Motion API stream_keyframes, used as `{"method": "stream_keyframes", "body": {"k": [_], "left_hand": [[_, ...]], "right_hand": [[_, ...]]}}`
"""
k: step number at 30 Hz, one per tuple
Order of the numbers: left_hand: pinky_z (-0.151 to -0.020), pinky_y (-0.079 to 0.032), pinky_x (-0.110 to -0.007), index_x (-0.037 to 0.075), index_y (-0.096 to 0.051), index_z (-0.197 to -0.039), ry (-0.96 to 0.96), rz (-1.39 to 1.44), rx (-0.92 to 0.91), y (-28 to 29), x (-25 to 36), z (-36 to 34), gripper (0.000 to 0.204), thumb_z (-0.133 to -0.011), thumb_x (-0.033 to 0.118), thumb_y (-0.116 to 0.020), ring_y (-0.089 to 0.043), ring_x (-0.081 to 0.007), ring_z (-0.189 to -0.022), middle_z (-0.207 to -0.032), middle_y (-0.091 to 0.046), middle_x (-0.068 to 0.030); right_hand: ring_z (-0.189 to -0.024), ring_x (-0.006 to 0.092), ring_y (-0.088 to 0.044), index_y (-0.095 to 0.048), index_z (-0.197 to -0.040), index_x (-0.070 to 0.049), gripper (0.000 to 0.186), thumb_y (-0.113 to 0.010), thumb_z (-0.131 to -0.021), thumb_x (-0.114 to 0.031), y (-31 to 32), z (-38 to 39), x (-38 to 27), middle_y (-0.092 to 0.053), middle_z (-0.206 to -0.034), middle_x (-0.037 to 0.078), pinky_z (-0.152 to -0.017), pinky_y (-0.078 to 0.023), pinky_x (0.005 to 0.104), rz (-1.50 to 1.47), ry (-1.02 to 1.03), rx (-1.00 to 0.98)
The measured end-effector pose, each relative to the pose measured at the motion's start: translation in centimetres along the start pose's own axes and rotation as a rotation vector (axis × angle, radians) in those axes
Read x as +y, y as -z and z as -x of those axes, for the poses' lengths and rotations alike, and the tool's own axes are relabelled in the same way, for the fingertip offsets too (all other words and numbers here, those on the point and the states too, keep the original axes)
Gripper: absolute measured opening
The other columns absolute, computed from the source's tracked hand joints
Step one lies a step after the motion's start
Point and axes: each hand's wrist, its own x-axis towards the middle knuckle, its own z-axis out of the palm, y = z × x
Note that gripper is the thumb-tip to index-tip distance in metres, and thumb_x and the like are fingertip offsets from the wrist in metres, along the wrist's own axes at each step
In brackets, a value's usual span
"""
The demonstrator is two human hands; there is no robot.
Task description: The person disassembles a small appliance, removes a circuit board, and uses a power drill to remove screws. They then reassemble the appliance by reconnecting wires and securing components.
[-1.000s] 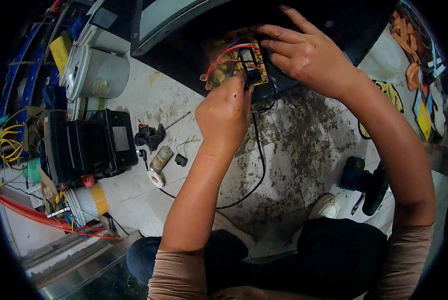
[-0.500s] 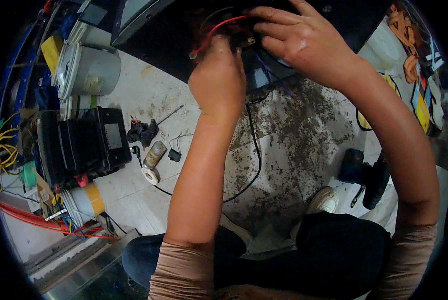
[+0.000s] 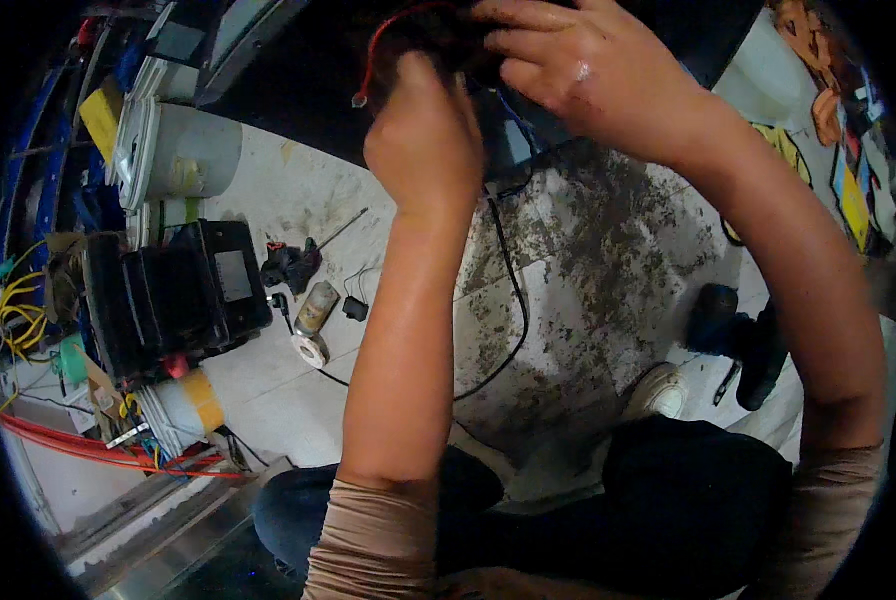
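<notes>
Red wire (image 3: 373,52): loops up and left from the black appliance (image 3: 318,90), just above the left hand (image 3: 423,140)
Left grip: fisted, contents hidden, cannot tell
Right hand (image 3: 578,75): fingers spread, pressing the appliance, right of the wire
Nearer hand: left

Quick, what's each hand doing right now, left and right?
Left hand: curled shut at the dark appliance by the red wire; what it grips is hidden.
Right hand: fingers bent, pressing on the appliance; cannot tell if it holds anything.
</notes>
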Motion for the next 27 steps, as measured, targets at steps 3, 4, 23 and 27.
{"method": "stream_keyframes", "body": {"k": [3, 4, 23, 27], "left_hand": [[-0.054, -0.047, -0.044, 0.006, -0.046, -0.094, -0.030, -0.045, 0.018, -0.4, -0.5, -0.3, 0.031, -0.077, 0.023, -0.065, -0.060, -0.0378, -0.064, -0.073, -0.061, -0.0170], [-0.055, -0.047, -0.044, 0.006, -0.046, -0.094, -0.036, -0.076, 0.019, -0.6, -0.6, -0.4, 0.031, -0.076, 0.023, -0.065, -0.060, -0.0379, -0.064, -0.073, -0.062, -0.0170], [-0.059, -0.049, -0.047, 0.006, -0.050, -0.096, 0.072, -0.124, -0.102, -1.8, -0.6, -1.9, 0.034, -0.075, 0.029, -0.064, -0.061, -0.0409, -0.070, -0.074, -0.062, -0.0214], [-0.059, -0.049, -0.047, 0.005, -0.050, -0.097, 0.089, -0.120, -0.140, -1.9, -0.5, -1.9, 0.035, -0.075, 0.029, -0.063, -0.061, -0.0410, -0.070, -0.076, -0.062, -0.0222]], "right_hand": [[-0.109, 0.0260, -0.052, -0.062, -0.072, -0.002, 0.009, -0.057, -0.076, -0.009, -0.1, 0.2, 0.0, -0.062, -0.085, 0.012, -0.099, -0.026, 0.0632, 0.010, 0.019, 0.013], [-0.109, 0.0263, -0.052, -0.061, -0.072, -0.002, 0.008, -0.057, -0.076, -0.008, -0.2, 0.2, 0.0, -0.062, -0.084, 0.012, -0.100, -0.025, 0.0632, 0.015, 0.021, 0.012], [-0.112, 0.0284, -0.048, -0.059, -0.074, -0.002, 0.006, -0.056, -0.075, -0.008, -0.9, 0.6, 0.3, -0.060, -0.084, 0.011, -0.100, -0.022, 0.0649, -0.092, 0.034, 0.086], [-0.112, 0.0285, -0.049, -0.060, -0.074, -0.002, 0.007, -0.056, -0.075, -0.008, -0.8, 0.7, 0.4, -0.060, -0.084, 0.012, -0.100, -0.022, 0.0648, -0.191, 0.014, 0.078]]}}
